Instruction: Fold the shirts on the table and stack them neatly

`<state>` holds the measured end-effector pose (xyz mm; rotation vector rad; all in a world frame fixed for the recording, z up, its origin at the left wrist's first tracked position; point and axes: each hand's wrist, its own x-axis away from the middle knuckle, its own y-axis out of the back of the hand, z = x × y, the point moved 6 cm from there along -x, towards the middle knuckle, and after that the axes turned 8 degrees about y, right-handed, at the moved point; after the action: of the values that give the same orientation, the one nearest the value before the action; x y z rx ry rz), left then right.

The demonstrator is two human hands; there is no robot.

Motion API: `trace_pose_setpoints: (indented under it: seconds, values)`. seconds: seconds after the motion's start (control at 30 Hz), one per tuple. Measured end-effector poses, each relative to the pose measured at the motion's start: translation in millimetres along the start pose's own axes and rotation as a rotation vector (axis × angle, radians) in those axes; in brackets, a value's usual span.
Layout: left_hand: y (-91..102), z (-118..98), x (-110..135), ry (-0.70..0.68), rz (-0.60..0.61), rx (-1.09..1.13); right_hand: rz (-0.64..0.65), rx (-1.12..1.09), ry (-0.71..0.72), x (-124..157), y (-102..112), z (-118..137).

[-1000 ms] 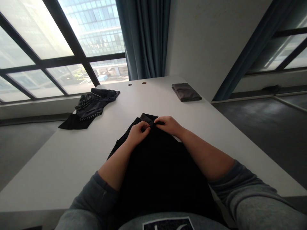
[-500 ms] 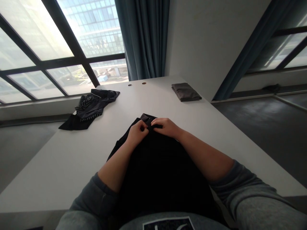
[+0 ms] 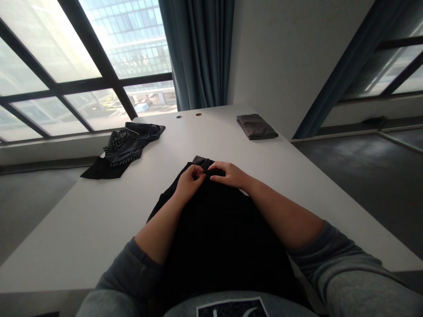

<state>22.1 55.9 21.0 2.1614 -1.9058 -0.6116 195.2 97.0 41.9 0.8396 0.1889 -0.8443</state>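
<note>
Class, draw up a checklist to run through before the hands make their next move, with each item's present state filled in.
1. Left hand pinching the garment: ok.
2. Right hand touching it: ok; how firm the grip is, cannot tell.
3. Garment's near end lying on the table: cannot tell.
4. Grey cloth neatly folded: ok.
5. Dark clothes neatly folded: not ok, crumpled.

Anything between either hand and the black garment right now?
Nothing visible: the left hand and right hand both touch the black garment near its far end. Dark clothes and folded gray cloth lie apart.
</note>
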Motion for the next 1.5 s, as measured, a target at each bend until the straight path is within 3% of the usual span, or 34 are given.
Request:
trace_pose_setpoints:
  seconds: [0.23,0.47,0.6,0.73,0.83,0.97,1.13,1.23,1.3,1.37,1.43,1.5]
  values:
    - [-0.7,-18.3,9.5,-0.074,-0.042,-0.186,-0.054,0.098,-0.232,-3.1,-10.2,-4.1]
    - [-1.8,-21.0,10.5,-0.092,-0.068,-0.181,-0.140,0.167,-0.184,-2.4,-16.2,6.1]
    - [-2.9,-20.1,10.0,-0.136,-0.071,-0.248,-0.155,0.069,-0.207,-2.3,-20.5,0.2]
    - [-6.3,-25.2,15.1,-0.284,-0.046,-0.360,-0.078,-0.110,-0.294,-2.2,-21.9,-14.8]
    - [-4.0,-27.4,17.5,-0.327,-0.072,-0.372,0.061,-0.095,-0.213,-4.0,-14.7,-9.1]
    - [2.3,-22.8,12.9,-0.250,-0.119,-0.358,0.183,-0.038,-0.090,-3.5,1.6,0.0]
    - [4.8,-17.5,10.5,-0.234,-0.119,-0.401,0.025,-0.022,-0.189,-0.9,22.8,-23.3]
    - [1.0,-12.6,10.3,-0.229,-0.003,-0.324,-0.056,-0.023,-0.175,-0.1,28.0,-28.9]
    - [1.0,-7.5,7.8,-0.169,0.029,-0.273,-0.025,-0.046,-0.131,-0.3,25.9,-23.5]
    - [5.2,-7.1,4.9,-0.164,-0.040,-0.295,0.058,-0.070,-0.066,-0.8,20.8,-11.0]
    - [6.2,-12.1,3.8,-0.251,-0.089,-0.370,0.147,-0.063,0.021,-1.4,15.3,6.5]
    - [0.6,-14.3,3.4,-0.330,-0.033,-0.435,0.238,-0.043,0.115,-1.7,9.2,25.7]
